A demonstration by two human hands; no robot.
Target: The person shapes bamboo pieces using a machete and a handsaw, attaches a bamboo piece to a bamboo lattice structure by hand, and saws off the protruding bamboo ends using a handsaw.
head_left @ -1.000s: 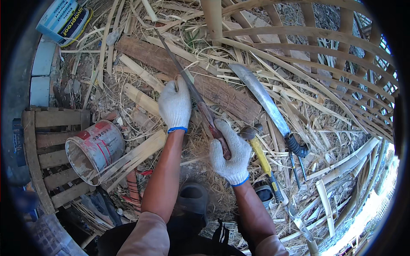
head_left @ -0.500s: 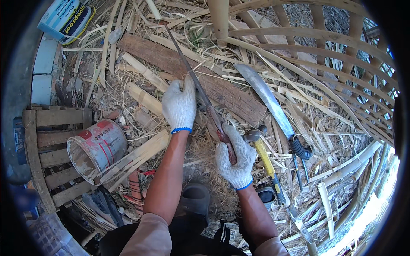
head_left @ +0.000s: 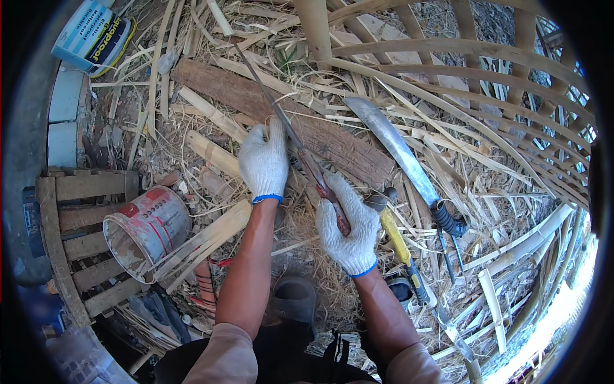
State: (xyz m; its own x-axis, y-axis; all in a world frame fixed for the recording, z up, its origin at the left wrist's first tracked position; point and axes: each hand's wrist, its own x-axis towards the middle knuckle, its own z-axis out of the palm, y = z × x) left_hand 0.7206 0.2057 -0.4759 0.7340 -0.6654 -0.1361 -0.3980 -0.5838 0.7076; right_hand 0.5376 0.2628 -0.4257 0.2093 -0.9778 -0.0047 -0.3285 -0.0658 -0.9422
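A white knitted glove with a blue cuff covers each hand. My right hand (head_left: 350, 227) is closed around the reddish, worn handle of a long, narrow knife (head_left: 281, 116). Its dark blade slants up and away to the left, over a brown wooden plank (head_left: 348, 144). Beside the blade's lower half is my left hand (head_left: 263, 160), back upward, fingers curled and thumb along the blade. What lies in those fingers is hidden; a thin fibre shows near the thumb tip. Right of my right hand lies a hammer (head_left: 393, 233) with a yellow handle.
A broad machete (head_left: 390, 141) lies to the right, under a woven bamboo lattice (head_left: 499, 70). Bamboo strips and shavings cover the ground. At left, a stained bucket (head_left: 147, 230) lies on its side by a wooden slatted crate (head_left: 83, 246). A blue-white pail (head_left: 93, 38) stands far left.
The whole scene has shifted slightly within the picture. Both hands keep nearly the same hold, and the knife has moved slightly left in view with its tip a little lower.
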